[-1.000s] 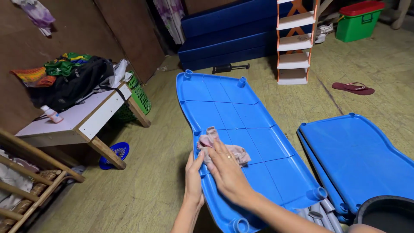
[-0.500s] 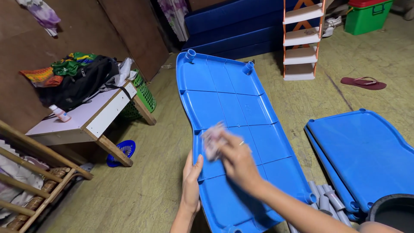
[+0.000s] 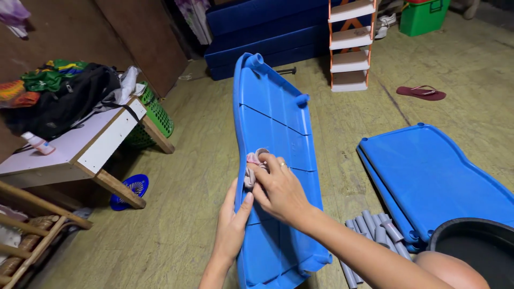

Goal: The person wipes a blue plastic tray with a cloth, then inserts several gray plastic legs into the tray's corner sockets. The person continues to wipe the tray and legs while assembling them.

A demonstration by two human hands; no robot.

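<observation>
Head view shows the left hand point(image 3: 231, 225) gripping the tilted blue panel's point(image 3: 278, 123) left edge to steady it, while the right hand point(image 3: 281, 187) presses a bunched pink cloth point(image 3: 251, 166) against it.

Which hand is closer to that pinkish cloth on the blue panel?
Right. The right hand presses on the cloth; the left hand grips the blue panel's edge just below it.

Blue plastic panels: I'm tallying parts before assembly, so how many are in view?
2, possibly more. One blue panel is tilted on edge under the left hand and right hand. A second panel lies on the floor at right, perhaps stacked on others.
</observation>
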